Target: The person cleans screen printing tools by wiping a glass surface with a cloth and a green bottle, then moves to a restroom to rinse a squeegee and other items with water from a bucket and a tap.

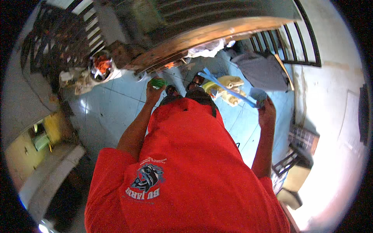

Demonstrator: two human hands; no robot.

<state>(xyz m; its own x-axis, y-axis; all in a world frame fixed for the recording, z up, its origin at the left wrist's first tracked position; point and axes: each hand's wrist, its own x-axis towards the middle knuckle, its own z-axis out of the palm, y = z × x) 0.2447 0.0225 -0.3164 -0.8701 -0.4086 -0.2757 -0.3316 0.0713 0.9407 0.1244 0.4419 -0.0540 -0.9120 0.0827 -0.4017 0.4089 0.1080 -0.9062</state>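
My left hand (154,93) is closed on a small bright green crinkled thing (159,82) that looks like a packet or a bundle; its kind is not clear. At the right, my right hand (267,112) grips a long blue strip (233,92) like tape or ribbon. That strip stretches up and to the left, and a wider blue piece (258,94) shows beside my fingers. Beyond the strip, a cream-coloured object (232,82) with rounded shapes lies on the floor, partly crossed by the blue strip. Both hands are apart, out in front of my red shirt.
A wooden table (217,33) with a bent-looking edge spans the far side. A bucket (101,69) of orange-red scraps stands at far left. A dark grey panel or cloth (261,72) is at far right. Boxes (298,176) stand along the right wall; a yellow cabinet (33,149) is left.
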